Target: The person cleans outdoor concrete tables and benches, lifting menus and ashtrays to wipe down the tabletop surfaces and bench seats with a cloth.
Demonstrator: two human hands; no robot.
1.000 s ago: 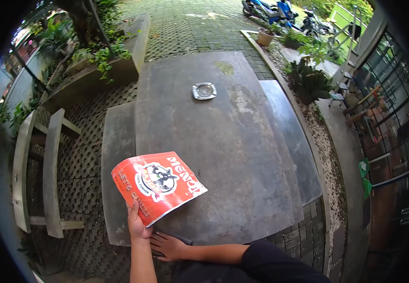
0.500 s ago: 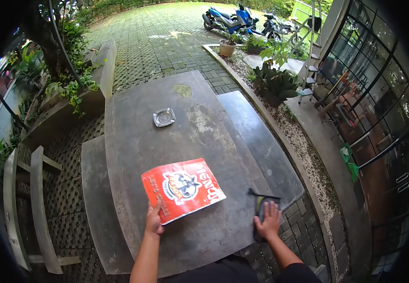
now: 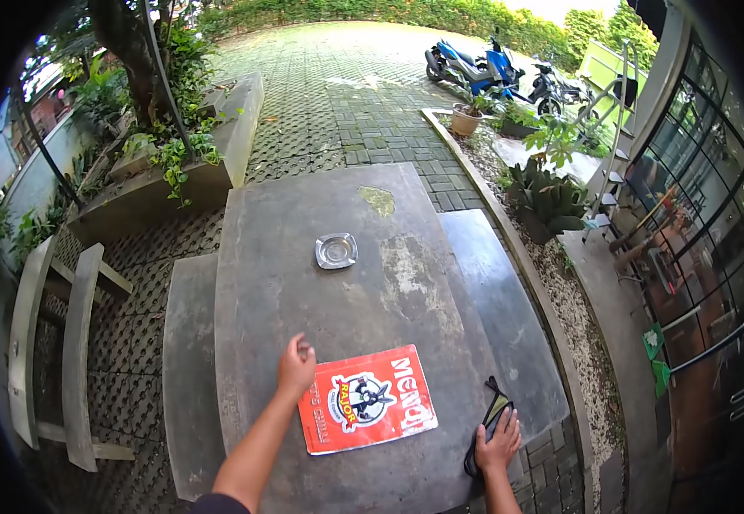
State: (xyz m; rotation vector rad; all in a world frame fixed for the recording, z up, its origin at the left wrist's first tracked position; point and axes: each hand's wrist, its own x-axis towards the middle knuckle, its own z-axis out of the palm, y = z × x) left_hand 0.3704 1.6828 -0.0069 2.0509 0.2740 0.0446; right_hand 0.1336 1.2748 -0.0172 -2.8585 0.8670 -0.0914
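A red menu [image 3: 368,401] with a cartoon logo and white lettering lies flat on the grey concrete table [image 3: 303,300]. My left hand [image 3: 297,367] is at the menu's upper left corner, holding nothing, its fingers loosely bent and a little apart. My right hand [image 3: 499,441] lies with stretched fingers on a dark object [image 3: 496,403] at the table's right edge. That object has a thin black strap or arm and a greenish panel; its kind cannot be made out, as the hand covers much of it.
A square metal ashtray [image 3: 336,250] stands on the table beyond the menu. Concrete benches [image 3: 185,343] flank the table. Wooden slats of a seat [image 3: 82,360] are at the left. Potted plants [image 3: 548,201], a ladder and parked motorbikes [image 3: 483,68] stand farther off.
The menu has gone from my left hand's hold to lying flat on the table. My left hand has let go of it. The view has tilted up and shifted left.
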